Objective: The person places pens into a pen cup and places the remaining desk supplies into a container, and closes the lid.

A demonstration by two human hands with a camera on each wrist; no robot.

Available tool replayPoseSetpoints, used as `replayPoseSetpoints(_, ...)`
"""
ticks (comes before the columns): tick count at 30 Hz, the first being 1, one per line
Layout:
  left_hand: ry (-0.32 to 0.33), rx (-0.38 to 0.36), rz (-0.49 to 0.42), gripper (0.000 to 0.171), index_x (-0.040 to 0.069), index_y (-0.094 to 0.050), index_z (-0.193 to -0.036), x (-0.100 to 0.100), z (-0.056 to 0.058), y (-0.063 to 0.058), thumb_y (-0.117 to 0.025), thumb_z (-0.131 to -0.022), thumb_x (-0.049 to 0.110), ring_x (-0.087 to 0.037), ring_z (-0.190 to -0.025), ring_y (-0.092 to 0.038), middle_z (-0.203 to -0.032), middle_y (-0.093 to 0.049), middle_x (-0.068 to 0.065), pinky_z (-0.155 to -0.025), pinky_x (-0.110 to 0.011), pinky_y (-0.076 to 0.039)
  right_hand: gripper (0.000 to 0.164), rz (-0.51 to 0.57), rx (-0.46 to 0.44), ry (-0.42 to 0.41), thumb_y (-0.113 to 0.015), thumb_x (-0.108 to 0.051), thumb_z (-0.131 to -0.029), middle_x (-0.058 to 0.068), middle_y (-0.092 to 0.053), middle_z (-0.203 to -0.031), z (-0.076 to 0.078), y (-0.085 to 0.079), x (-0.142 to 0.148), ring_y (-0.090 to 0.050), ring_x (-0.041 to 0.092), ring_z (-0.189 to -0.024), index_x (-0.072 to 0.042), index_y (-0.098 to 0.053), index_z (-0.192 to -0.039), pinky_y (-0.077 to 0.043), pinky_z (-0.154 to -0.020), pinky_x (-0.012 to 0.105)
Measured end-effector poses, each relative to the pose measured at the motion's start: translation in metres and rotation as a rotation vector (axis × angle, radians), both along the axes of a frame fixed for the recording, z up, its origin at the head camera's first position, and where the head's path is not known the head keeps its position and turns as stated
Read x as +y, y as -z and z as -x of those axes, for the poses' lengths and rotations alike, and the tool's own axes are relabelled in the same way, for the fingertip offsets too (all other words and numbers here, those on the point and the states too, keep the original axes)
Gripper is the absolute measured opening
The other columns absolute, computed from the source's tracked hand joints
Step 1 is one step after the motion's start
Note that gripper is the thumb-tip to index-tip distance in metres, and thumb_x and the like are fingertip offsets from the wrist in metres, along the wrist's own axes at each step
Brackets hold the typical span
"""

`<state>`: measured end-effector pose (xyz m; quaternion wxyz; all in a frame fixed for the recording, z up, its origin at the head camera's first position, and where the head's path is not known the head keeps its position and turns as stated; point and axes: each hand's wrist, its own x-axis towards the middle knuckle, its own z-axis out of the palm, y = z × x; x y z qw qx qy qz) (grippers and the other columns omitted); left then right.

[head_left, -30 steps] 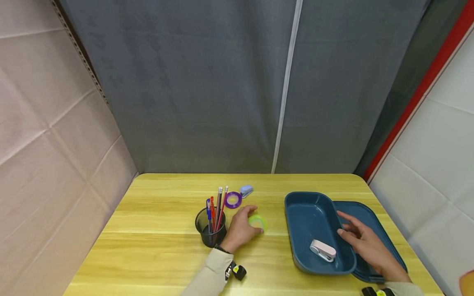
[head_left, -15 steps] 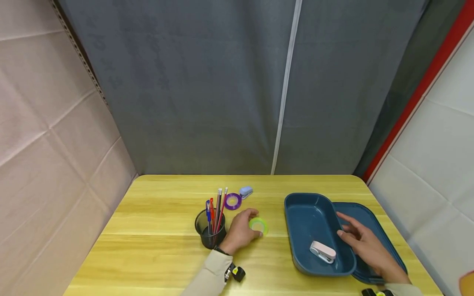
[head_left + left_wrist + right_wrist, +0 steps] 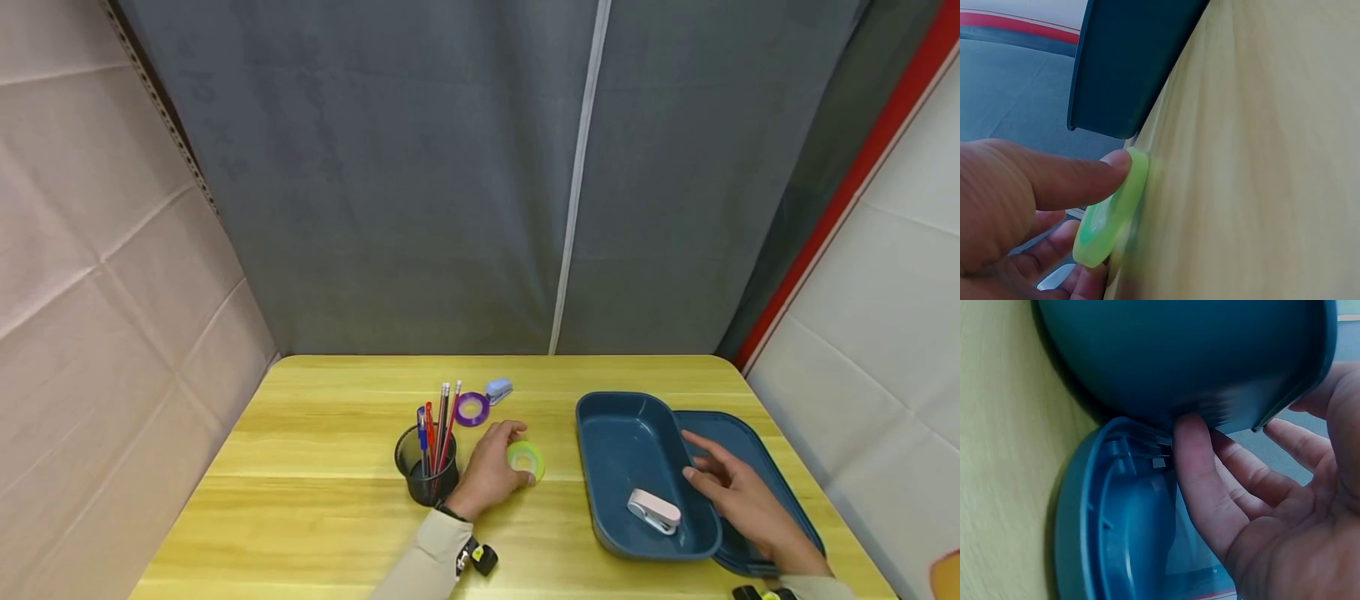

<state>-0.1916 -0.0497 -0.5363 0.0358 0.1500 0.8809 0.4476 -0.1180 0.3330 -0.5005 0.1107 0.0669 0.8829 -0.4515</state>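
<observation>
My left hand (image 3: pixel 490 471) pinches a green roll of tape (image 3: pixel 1124 209) near the middle of the table. The thumb lies on its near rim and fingertips meet the far rim; the roll is flat at table level. My right hand (image 3: pixel 742 504) rests at the right side of a dark blue open box (image 3: pixel 626 433), thumb and forefinger extended at its wall. Inside the box lies a pale pink stapler (image 3: pixel 654 510). A matching blue lid (image 3: pixel 1075 525) lies under my right hand, partly overlapped by the box.
Left of my left hand stands a black mesh pen holder (image 3: pixel 435 492) with several pens and pencils. Behind it lie a purple roll of tape (image 3: pixel 463 418) and a light blue stapler (image 3: pixel 498 388). A grey curtain (image 3: pixel 412 208) hangs behind the wooden table (image 3: pixel 300 500).
The green tape roll has shifted slightly to the right, with my left thumb now over its near edge. My right hand, the box and the pink stapler have stayed put.
</observation>
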Motion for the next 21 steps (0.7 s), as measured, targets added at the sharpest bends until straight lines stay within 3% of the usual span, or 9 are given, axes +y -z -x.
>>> replayPoseSetpoints(15, -0.008, 0.021, 0.071, 0.064, 0.014, -0.069, -0.133, -0.003, -0.002, -0.003, -0.096, -0.075, 0.017, -0.03, -0.123, -0.067, -0.135, -0.071, -0.008, -0.106, -0.047, -0.053, 0.072, 0.006, 0.016, -0.006, -0.06, -0.043, -0.108, 0.032, -0.047, -0.154, 0.0, 0.001, 0.0, -0.059, 0.027, -0.116, -0.021, -0.027, -0.169, -0.054, -0.065, 0.034)
replayPoseSetpoints(21, 0.008, 0.039, 0.105, 0.055, 0.017, -0.072, -0.13, -0.006, -0.007, -0.01, -0.093, -0.079, 0.013, -0.022, -0.109, -0.069, -0.126, -0.074, -0.006, -0.095, -0.04, -0.056, 0.073, 0.015, 0.01, -0.01, -0.059, -0.044, -0.108, 0.034, -0.044, -0.156, 0.0, 0.001, 0.001, -0.059, 0.035, -0.125, -0.02, -0.026, -0.169, -0.055, -0.067, 0.034)
